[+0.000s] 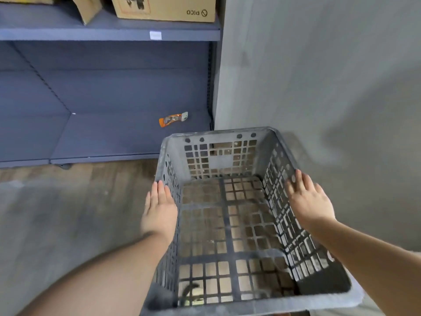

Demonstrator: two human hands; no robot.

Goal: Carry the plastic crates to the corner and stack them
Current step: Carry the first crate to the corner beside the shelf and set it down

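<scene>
Grey plastic crate (227, 224), matt, dusty, its walls and base moulded as an open lattice. At 10 o'clock, shelving (102, 34) of painted metal, blue-grey, smooth, satin. At 12 o'clock, a cardboard box (164, 8), brown, matt. At 9 o'clock, wood-look floor (68, 190), dull. At 2 o'clock, grey wall (330, 76), matt, faintly mottled.

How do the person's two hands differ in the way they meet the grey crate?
The left hand lies flat along the outside of the crate's left wall, fingers together; the right hand rests on top of the right rim with fingers spread. The left hand points straight ahead, while the right hand angles inward. Both have straight fingers and neither is curled round the crate.
</scene>
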